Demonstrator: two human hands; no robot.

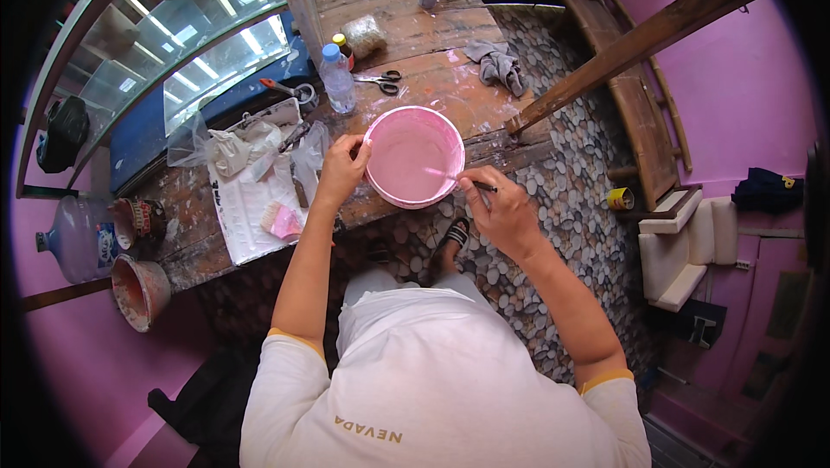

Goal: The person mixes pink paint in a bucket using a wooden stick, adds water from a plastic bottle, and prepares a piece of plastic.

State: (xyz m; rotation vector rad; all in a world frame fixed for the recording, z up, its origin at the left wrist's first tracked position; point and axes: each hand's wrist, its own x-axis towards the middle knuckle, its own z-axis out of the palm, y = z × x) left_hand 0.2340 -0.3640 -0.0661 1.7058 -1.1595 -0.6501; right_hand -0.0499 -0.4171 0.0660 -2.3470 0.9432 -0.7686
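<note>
A pink bucket (413,197) with pink paint-like stuff inside stands at the front edge of the wooden table (424,79). On its left rim, my left hand (344,172) is closed, thumb and fingers pinching the wall. My right hand (503,213) grips a slim tool (438,172) at the bucket's right rim. That tool has a pink-coated end over the bucket's opening and a dark handle end; its exact kind is unclear. Left of my left forearm, a wide paintbrush (281,221) with pink on it lies on a paint-stained white tray (246,239).
Behind the bucket are a water bottle (338,83), black-handled scissors (386,82) and a grey rag (496,68). A tape roll (305,95) lies by the tray. Glass panes (199,44) rise at the left. A wooden post (622,53) slants down at the right.
</note>
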